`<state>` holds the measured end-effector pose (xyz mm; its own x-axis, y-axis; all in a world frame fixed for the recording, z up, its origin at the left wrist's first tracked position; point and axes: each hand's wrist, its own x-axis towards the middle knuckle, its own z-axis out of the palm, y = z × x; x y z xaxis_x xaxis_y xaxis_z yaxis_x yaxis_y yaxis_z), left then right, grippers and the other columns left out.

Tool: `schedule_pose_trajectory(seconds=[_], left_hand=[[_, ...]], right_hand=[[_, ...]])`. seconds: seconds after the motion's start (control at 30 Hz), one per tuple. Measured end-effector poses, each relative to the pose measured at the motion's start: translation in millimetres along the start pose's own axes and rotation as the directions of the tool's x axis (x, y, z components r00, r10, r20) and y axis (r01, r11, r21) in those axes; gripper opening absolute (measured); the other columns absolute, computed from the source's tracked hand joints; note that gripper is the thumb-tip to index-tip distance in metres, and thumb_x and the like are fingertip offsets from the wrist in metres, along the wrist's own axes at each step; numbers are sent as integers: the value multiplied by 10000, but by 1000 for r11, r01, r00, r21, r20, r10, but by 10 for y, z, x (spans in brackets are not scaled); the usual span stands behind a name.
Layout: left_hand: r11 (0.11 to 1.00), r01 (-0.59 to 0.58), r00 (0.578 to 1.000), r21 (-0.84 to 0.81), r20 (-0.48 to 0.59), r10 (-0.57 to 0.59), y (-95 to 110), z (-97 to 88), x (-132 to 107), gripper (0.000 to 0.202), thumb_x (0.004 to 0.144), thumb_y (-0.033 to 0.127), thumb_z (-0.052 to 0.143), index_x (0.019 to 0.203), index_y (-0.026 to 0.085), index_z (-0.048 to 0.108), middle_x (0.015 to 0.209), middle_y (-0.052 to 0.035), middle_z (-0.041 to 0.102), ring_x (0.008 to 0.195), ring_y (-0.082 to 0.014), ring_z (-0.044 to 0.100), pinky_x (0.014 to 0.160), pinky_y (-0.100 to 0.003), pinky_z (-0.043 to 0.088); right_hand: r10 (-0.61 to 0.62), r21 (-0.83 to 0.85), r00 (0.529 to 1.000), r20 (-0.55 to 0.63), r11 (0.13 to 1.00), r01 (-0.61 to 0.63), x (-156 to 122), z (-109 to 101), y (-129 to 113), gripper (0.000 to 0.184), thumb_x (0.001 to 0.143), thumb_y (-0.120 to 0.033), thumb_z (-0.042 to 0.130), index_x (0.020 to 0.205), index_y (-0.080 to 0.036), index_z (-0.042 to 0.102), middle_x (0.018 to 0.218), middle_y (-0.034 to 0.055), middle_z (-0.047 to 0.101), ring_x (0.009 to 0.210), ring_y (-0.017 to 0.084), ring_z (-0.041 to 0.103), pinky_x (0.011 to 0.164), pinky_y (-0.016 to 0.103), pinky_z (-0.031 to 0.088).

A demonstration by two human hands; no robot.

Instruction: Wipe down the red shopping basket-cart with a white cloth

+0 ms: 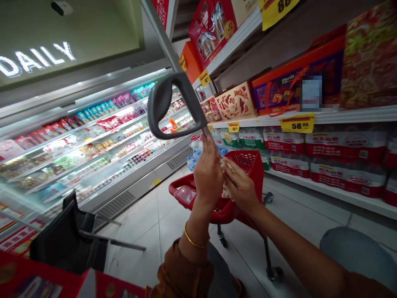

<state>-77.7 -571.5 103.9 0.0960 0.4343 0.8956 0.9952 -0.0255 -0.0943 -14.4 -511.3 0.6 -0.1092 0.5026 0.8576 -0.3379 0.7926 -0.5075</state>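
Observation:
A grey pole (163,39) with a loop-shaped grip (151,109) slants down from the top of the view. My left hand (209,176) is at the lower end of this pole, just below the loop, its fingers held together and pointing up along it. Close against its palm side, my right hand (243,186) pinches a crumpled whitish cloth or tissue (228,191). The cloth lies between both hands, partly covered by fingers. How far the pole runs on behind my left hand is hidden.
A red shopping cart (259,182) on wheels stands just behind my hands. Shelves with gift boxes (237,101) and packed water bottles (344,174) line the right. Along the left runs a lit open fridge (108,140); black chairs (66,236) stand before it.

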Motion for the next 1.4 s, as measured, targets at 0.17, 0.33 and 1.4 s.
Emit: schedule_pose_trajectory(seconds=[0.17, 0.33, 1.4], left_hand=[[998, 57, 998, -17, 18, -57, -22, 3, -7, 659, 910, 73, 478, 1495, 293, 266, 1507, -30, 377, 1349, -238, 445, 1052, -426, 488], [998, 63, 998, -3, 0, -63, -56, -36, -12, 590, 930, 149, 502, 1464, 333, 332, 1500, -13, 381, 1310, -216, 494, 1017, -405, 513], [951, 241, 967, 195, 32, -252, 112, 0, -28, 517, 961, 203, 356, 1475, 235, 318, 1537, -123, 330, 1439, -234, 270, 1174, -598, 27]], right_hand=[[69, 60, 996, 51, 996, -72, -264, -80, 108, 414, 943, -225, 530, 1341, -339, 533, 1415, 21, 530, 1254, 206, 557, 1051, 378, 495], [138, 108, 984, 110, 983, -150, -507, -191, 221, 359, 925, -265, 563, 1277, -327, 601, 1338, 34, 600, 1197, 225, 604, 1028, 431, 514], [307, 434, 885, 351, 784, -444, -48, 15, 281, 452, 906, -494, 556, 1272, -228, 581, 1090, 54, 668, 963, 192, 640, 879, 348, 515]])
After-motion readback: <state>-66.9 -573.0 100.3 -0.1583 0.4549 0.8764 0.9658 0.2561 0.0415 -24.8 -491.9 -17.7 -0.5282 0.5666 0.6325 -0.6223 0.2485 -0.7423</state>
